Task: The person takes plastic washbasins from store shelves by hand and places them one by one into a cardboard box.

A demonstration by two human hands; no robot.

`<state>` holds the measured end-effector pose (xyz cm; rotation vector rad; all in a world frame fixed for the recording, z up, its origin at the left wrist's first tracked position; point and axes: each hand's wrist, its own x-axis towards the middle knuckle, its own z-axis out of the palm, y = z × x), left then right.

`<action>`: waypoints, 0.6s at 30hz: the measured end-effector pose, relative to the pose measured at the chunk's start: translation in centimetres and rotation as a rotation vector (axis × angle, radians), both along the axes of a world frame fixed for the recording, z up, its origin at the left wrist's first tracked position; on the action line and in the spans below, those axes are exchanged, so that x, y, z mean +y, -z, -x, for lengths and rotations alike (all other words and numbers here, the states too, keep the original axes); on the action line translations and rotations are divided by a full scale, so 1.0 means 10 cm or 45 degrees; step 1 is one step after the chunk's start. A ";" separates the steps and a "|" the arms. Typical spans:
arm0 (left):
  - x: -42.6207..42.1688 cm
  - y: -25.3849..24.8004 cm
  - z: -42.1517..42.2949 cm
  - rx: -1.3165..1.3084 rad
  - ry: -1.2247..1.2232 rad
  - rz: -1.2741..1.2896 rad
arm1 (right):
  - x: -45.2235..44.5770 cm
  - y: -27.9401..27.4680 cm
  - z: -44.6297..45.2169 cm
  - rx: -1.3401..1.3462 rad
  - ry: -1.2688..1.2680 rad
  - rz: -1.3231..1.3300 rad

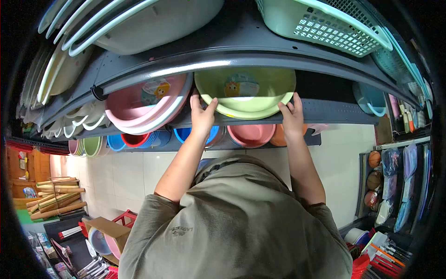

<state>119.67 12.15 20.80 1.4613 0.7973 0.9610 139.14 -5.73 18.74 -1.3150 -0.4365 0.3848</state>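
Two stacked light green basins (246,104) rest on the middle shelf, a sticker with a cartoon face inside the top one. My left hand (203,114) grips their rim at the left side, fingers partly hidden by the edge. At the right side of the same rim, my right hand (291,114) is curled round it, thumb on the near edge. Pink basins (130,104) stand in a stack just left of the green ones, close to my left hand.
The upper shelf edge (241,60) runs above both hands. On it are a green perforated basket (325,28) and large pale basins (162,28). A lower shelf holds a pink basin (251,134) and red and blue containers. Basketballs (374,159) hang at the right.
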 end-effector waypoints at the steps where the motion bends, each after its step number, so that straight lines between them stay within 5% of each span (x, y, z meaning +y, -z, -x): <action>1: 0.00 -0.01 0.01 -0.028 0.025 -0.006 | -0.01 0.00 -0.01 0.050 -0.011 -0.006; 10: -0.06 -0.29 0.04 -0.222 0.173 0.108 | -0.03 -0.46 0.14 0.248 -0.033 -0.060; 18: -0.02 -0.35 0.08 -0.124 0.154 -0.214 | -0.04 -0.41 0.01 0.085 -0.082 -0.124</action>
